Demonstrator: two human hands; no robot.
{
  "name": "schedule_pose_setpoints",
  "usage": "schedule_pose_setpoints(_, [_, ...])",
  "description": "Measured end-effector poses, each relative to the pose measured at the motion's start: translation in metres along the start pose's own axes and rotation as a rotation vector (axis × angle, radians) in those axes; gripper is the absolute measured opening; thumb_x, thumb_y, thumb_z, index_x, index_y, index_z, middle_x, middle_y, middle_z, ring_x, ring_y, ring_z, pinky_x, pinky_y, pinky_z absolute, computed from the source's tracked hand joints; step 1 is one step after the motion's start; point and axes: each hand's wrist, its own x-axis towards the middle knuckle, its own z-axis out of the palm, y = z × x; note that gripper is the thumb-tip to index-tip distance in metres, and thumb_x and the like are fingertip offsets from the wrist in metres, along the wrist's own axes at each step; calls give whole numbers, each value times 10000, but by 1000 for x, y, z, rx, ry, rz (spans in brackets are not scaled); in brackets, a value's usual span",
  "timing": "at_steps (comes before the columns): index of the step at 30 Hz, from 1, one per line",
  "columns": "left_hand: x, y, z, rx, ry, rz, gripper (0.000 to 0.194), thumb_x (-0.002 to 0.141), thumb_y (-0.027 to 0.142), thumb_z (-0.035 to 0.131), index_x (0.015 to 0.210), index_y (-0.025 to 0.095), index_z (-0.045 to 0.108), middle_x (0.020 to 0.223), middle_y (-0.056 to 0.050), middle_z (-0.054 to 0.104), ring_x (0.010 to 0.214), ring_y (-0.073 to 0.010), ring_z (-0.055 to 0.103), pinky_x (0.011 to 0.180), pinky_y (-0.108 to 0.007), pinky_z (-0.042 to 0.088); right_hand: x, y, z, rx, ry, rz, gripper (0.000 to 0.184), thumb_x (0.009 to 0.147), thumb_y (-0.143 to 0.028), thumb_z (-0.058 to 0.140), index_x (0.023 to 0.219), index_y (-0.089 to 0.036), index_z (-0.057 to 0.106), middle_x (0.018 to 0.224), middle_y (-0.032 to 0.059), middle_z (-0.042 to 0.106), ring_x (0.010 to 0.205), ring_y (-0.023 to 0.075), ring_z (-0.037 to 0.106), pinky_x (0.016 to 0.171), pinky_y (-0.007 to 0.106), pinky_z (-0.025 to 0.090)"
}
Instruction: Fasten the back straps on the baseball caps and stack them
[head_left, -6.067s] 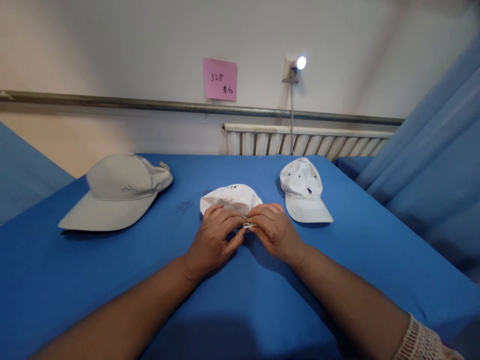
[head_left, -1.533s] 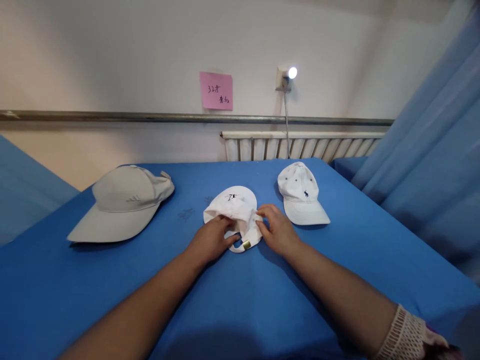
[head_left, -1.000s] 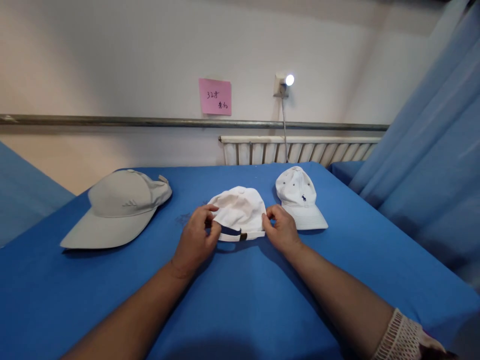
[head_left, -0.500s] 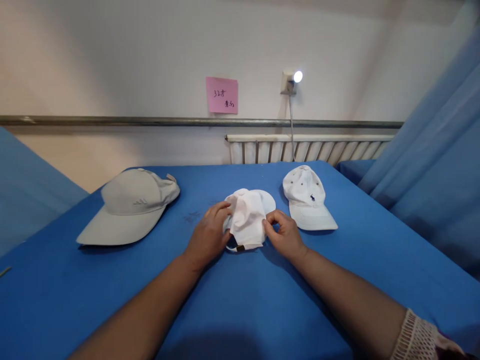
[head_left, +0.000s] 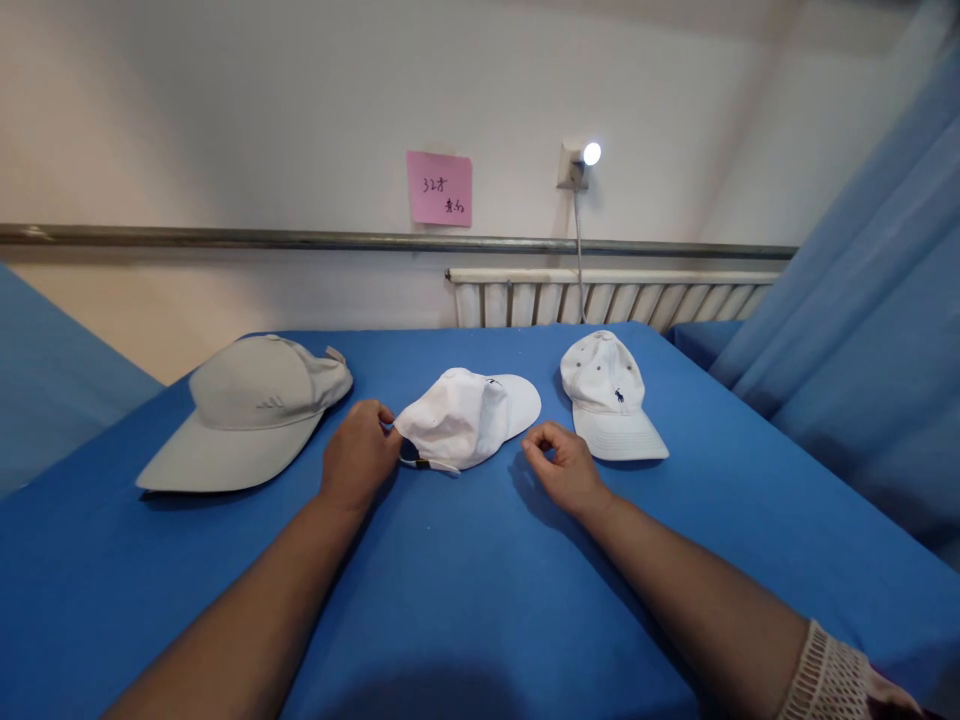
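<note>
A white baseball cap [head_left: 450, 418] lies in the middle of the blue-covered table, its brim pointing right and its back strap toward the near left. My left hand [head_left: 361, 448] pinches the cap's left edge between thumb and fingers. Just right of the brim, my right hand [head_left: 564, 462] hovers with its fingers curled and the fingertips together, apart from the cap; nothing shows in it. Close behind that hand sits a second white cap [head_left: 609, 395] with a small dark horse-and-rider logo, brim toward me.
A larger beige cap [head_left: 251, 400] rests at the left of the blue table cover [head_left: 465, 600]. Behind the table are a radiator [head_left: 525, 300], a metal rail [head_left: 300, 240], a pink note [head_left: 440, 190] and a plugged-in light [head_left: 592, 154]. A blue curtain [head_left: 862, 300] hangs at the right.
My left hand has moved left, and the middle cap's crown is pulled out to the left and fuller in shape. My right hand has let go of the cap and stays near its former place.
</note>
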Motion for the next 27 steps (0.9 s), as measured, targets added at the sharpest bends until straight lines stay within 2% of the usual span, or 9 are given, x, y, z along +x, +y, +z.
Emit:
schedule_pose_setpoints(2, [2, -1, 1, 13, -54, -30, 132, 781, 313, 560, 845, 198, 564, 841, -88, 652, 721, -255, 612, 574, -312, 374, -1, -2, 2, -2, -16, 4, 177, 851, -277, 552, 685, -214, 534, 707, -13, 576, 686, 154, 553, 693, 293, 455])
schedule_pose_setpoints(4, [-3, 5, 2, -23, -75, 52, 71, 774, 250, 543, 824, 202, 558, 804, -71, 644, 708, -239, 601, 584, -303, 365, -2, -5, 2, 12, -10, 2, 138, 860, -281, 543, 741, -215, 561, 757, 0, 601, 727, 163, 576, 721, 302, 471])
schedule_pose_setpoints(6, [-17, 19, 3, -82, -60, 218, 37, 781, 195, 505, 781, 204, 541, 778, -57, 628, 704, -218, 586, 610, -298, 374, -3, -8, 1, 35, 19, -6, 93, 869, -300, 554, 863, -215, 592, 852, 22, 629, 795, 176, 599, 766, 316, 489])
schedule_pose_setpoints(9, [-45, 45, -1, -211, -76, 502, 62, 806, 187, 493, 749, 201, 513, 746, -37, 601, 657, -176, 549, 615, -280, 388, -3, -12, -3, 26, 65, -32, 186, 857, -354, 612, 979, -217, 584, 925, 36, 629, 842, 186, 596, 801, 331, 494])
schedule_pose_setpoints(13, [-68, 67, -14, -365, -218, 713, 79, 810, 200, 534, 754, 204, 479, 735, -5, 572, 626, -141, 507, 604, -260, 397, -3, -15, -7, -17, 88, -38, 123, 869, -336, 589, 837, -221, 561, 797, 1, 586, 765, 170, 560, 747, 313, 470])
schedule_pose_setpoints(16, [-63, 66, -18, -520, -370, 686, 87, 810, 251, 587, 829, 202, 518, 775, 2, 584, 669, -145, 537, 637, -267, 442, -3, -12, -5, 11, 92, 0, 121, 873, -307, 563, 791, -220, 545, 781, -3, 586, 751, 167, 558, 741, 307, 463])
schedule_pose_setpoints(21, [-44, 53, 3, -661, -197, 371, 231, 870, 331, 585, 1062, 202, 587, 1055, -66, 652, 950, -215, 622, 871, -378, 503, -4, -5, -2, 213, 19, 88, 126, 865, -324, 569, 810, -215, 537, 891, 20, 651, 779, 166, 591, 745, 301, 480])
schedule_pose_setpoints(24, [-42, 55, 17, -687, -273, 366, 375, 822, 321, 648, 1172, 206, 582, 1182, -98, 637, 1066, -248, 616, 945, -416, 496, -4, -6, 0, 318, -109, 125, 170, 863, -351, 570, 775, -215, 521, 704, -25, 562, 639, 138, 514, 607, 253, 435])
schedule_pose_setpoints(27, [-47, 63, 23, -706, -351, 388, 345, 781, 261, 654, 1119, 200, 616, 1118, -87, 672, 1017, -242, 641, 907, -389, 517, -5, -11, 4, 376, -199, 151, 195, 857, -370, 571, 759, -215, 504, 646, -43, 500, 592, 123, 464, 558, 233, 403])
